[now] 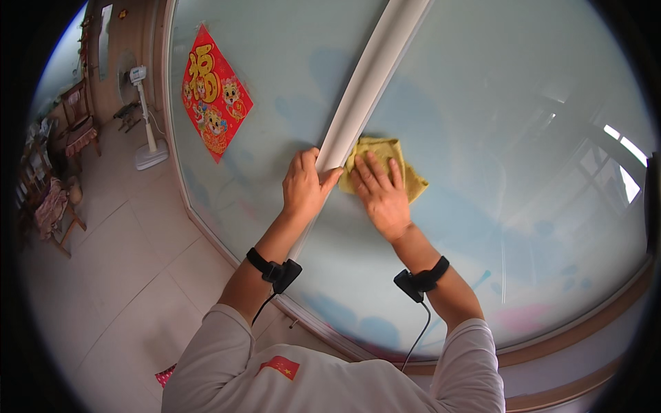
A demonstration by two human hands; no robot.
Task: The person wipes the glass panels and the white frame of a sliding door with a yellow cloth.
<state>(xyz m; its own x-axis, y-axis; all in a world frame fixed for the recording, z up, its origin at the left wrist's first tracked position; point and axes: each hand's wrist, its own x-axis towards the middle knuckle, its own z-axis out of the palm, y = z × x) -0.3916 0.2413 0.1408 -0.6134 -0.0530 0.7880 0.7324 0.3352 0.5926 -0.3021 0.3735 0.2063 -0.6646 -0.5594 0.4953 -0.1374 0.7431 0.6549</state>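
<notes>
My left hand [305,187] grips the pale vertical frame bar [356,95] of a glazed sliding panel, its thumb on the bar's right side and its fingers wrapped around the left. Just right of the bar, my right hand [381,199] lies spread over a folded yellow cloth [417,184]. It presses the cloth against the frosted glass panel [465,170], which has faint blue and pink patterns. One corner of the cloth sticks out to the right of my fingers, and its left side touches the bar.
A red diamond-shaped paper decoration [217,98] is stuck on the left glass panel [279,67]. Farther left stand a white pedestal fan [147,116] and wooden chairs [77,121] on a tiled floor [129,258]. Black straps with cabled devices [276,271] circle both my forearms.
</notes>
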